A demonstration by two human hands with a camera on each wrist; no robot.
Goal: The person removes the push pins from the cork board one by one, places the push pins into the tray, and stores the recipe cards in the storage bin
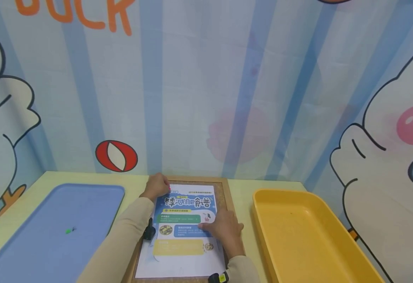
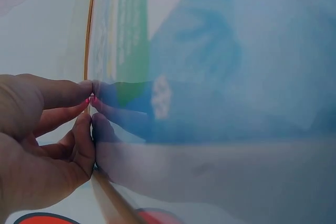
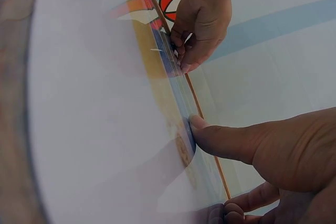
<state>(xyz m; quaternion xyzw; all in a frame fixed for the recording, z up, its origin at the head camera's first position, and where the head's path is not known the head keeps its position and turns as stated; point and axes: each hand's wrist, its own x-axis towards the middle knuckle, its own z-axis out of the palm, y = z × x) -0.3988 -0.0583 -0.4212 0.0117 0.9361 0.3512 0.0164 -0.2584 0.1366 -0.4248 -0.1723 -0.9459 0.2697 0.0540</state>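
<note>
A laminated-looking printed poster (image 1: 181, 257) with Chinese lettering lies on a wood-framed cork board (image 1: 221, 192). At the poster's upper left corner, my left hand (image 1: 155, 186) pinches a small pink pushpin (image 2: 91, 99) between thumb and fingertips, against the sheet. The pin's point is hidden. My right hand (image 1: 228, 232) rests over the poster's right side, with its thumb (image 3: 202, 135) extended and touching the glossy surface. Its other fingers lie spread toward the board's right edge, partly out of sight in the right wrist view.
Left of the board lies a blue tray (image 1: 93, 204) holding a tiny green piece (image 1: 68, 231) and a small dark one (image 1: 73, 229). A yellow tray (image 1: 298, 236) stands to the right. Behind the pale yellow table (image 1: 242, 186) hangs a striped cartoon curtain (image 1: 199, 98).
</note>
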